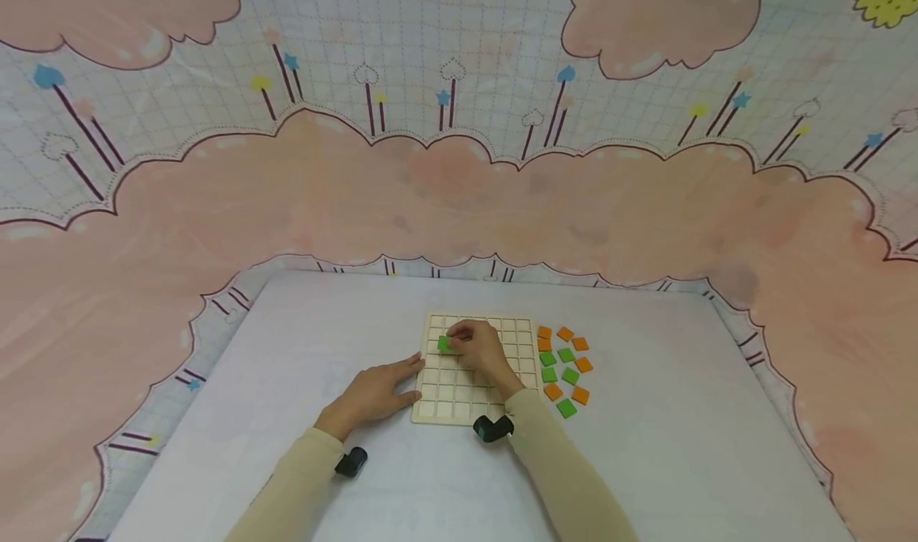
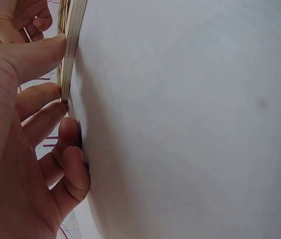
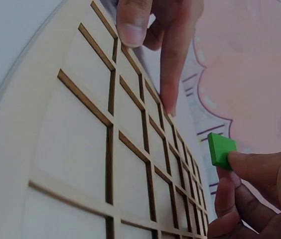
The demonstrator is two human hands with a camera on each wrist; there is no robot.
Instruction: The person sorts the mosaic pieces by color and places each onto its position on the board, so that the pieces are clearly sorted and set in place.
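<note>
Here's the right hand, reaching across the board, and its grip is closed on a green tile: thumb on one face, fingertips behind. The tile is up over the left part of the grid, toward the far side, and the right wrist view shows a gap between it and the wood.

Over to the left hand, and that grip is loose, holding nothing, set against the board's left side. Thumb and two fingertips touch the edge there; in the left wrist view the last two fingers bend in lower down, beside the rim.

The board itself lies flat on the white worktop, raised strips marking off its square cells. And just off its right edge, a scatter of loose tiles! Seven orange tiles, five green tiles, mixed together, some lying askew, a few close up against the rim.

Pale sleeves come in from the near side, a small black device at each wrist. Behind it all hangs a patterned cloth, pink clouds on a pale grid.
</note>
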